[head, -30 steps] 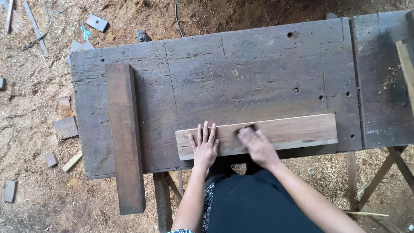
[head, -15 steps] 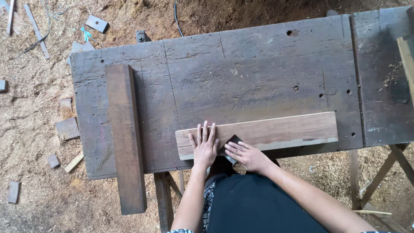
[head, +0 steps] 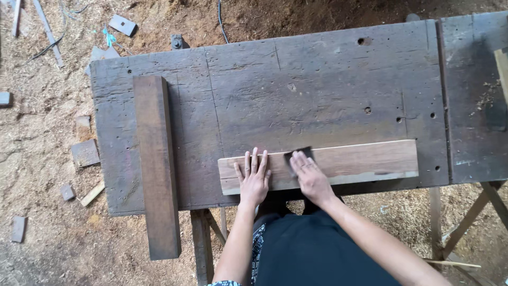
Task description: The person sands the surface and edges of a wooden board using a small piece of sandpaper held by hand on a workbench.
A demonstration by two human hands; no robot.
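A light wooden plank lies lengthwise along the near edge of a dark, worn workbench. My left hand rests flat on the plank's left part, fingers spread. My right hand presses a small dark sheet, apparently sandpaper, onto the plank just right of the left hand. Only the sheet's far edge shows beyond my fingers.
A long dark board lies across the bench's left end and overhangs its near edge. Several small wood offcuts lie on the sawdust-covered ground to the left. A pale strip of wood sits at the bench's right edge. Trestle legs stand below right.
My right hand slid back toward me and to the left off the plank's near edge, then forward onto the plank again with the dark sheet. My left hand stayed put.
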